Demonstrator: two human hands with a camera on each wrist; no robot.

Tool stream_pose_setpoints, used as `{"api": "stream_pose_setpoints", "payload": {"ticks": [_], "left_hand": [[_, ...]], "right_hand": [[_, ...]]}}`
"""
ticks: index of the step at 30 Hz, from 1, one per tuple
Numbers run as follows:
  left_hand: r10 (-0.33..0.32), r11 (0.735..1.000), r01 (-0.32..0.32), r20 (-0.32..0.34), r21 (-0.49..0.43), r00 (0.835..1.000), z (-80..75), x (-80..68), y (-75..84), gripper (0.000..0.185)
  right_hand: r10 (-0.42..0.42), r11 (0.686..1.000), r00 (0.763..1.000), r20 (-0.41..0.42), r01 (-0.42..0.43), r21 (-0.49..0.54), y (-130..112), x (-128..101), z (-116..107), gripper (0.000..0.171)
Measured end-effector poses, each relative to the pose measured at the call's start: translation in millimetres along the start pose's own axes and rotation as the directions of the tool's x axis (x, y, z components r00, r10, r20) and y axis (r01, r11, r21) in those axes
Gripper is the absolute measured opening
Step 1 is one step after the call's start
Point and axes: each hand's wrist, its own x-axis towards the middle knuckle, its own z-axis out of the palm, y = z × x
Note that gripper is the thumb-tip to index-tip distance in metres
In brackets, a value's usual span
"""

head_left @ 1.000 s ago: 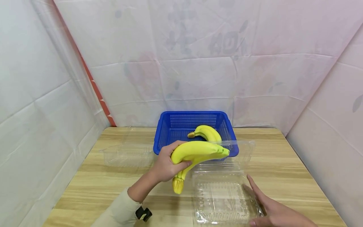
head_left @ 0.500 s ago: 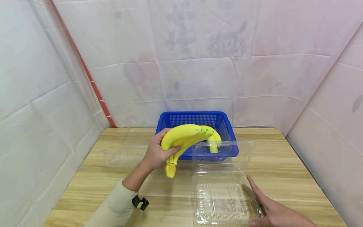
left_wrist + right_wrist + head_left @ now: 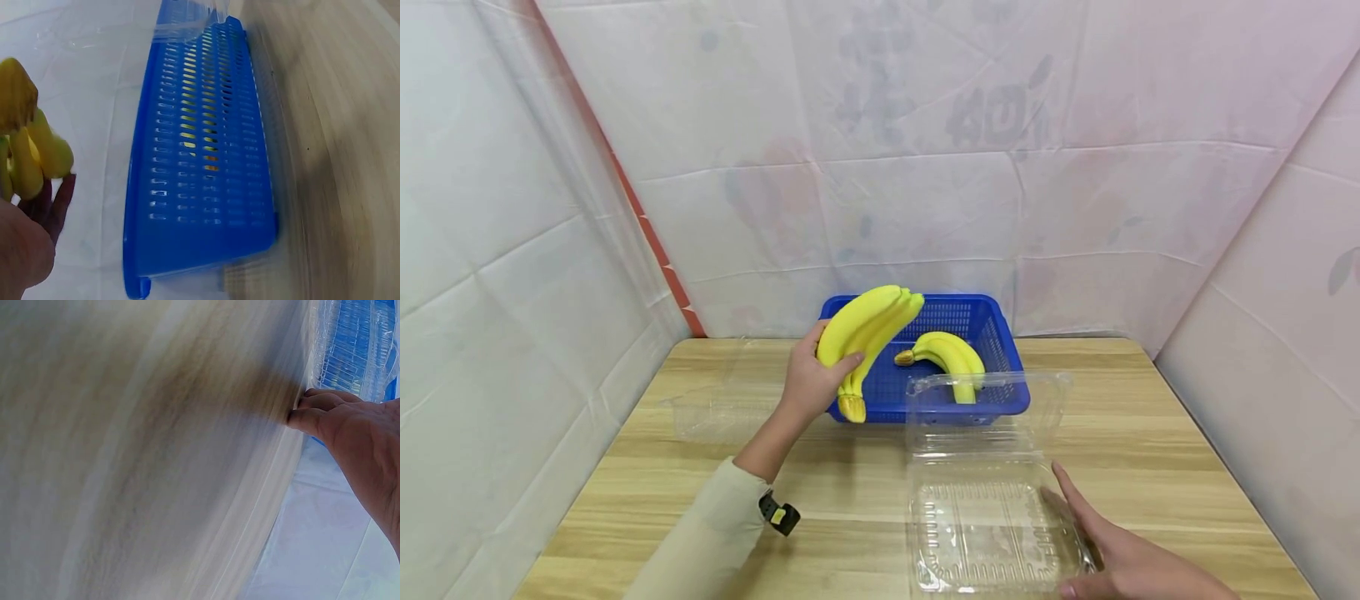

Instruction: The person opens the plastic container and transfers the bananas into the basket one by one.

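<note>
Yellow banana bunches (image 3: pixel 867 333): two; clear boxes (image 3: pixel 992 525): two

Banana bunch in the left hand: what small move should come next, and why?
Probably bring the banana bunch right and toward the open clear container. The left hand grips it above the blue basket edge, while the right hand rests flat against the container, which holds nothing.
</note>
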Motion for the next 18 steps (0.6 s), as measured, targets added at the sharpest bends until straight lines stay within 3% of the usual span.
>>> {"api": "stream_pose_setpoints", "payload": {"ticks": [8,13,18], "left_hand": [[-0.128,0.986,0.141,-0.129,0.095,0.983,20.4,19.1,-7.9,0.046],[-0.172,0.966,0.192,-0.126,0.172,0.977,31.5,29.2,-13.0,0.05],[-0.237,0.926,0.259,-0.111,0.273,0.965,40.1,37.8,-20.7,0.052]], "right_hand": [[0.002,1.0,1.0,-0.008,-0.002,0.019,0.8,-1.0,1.1,0.126],[-0.01,1.0,1.0,-0.02,0.011,0.013,-0.1,-1.9,1.9,0.126],[-0.014,1.0,0.999,-0.031,0.014,0.004,-1.8,-4.0,2.3,0.125]]}}
